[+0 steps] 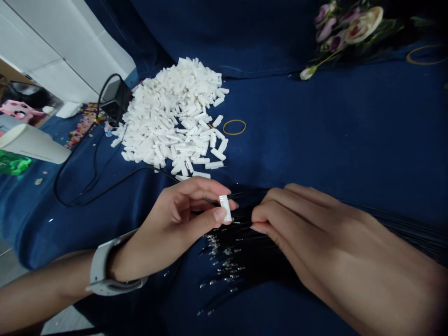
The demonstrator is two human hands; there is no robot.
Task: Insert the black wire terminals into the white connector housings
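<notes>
Between the thumb and fingers of my left hand [189, 210] is a small white connector [226, 208], held upright with a slight tilt. My right hand [304, 224] is closed just to its right, thumb and fingertips pressed together over thin black wires [259, 256]. Whether a single wire sits in that pinch is too small to tell. Shiny metal tips [227, 270] end the wires below my left hand's fingertips. Beyond my left hand lies a large pile of similar white connectors [168, 112] on the dark blue cloth [315, 135].
A yellow rubber band [234, 127] lies right of the pile. At the left are a black cable [58, 182], a black adapter [115, 100], a white cup [35, 142] and green wrapping [14, 163]. Flowers [350, 30] lie at the back right, near another band [427, 55].
</notes>
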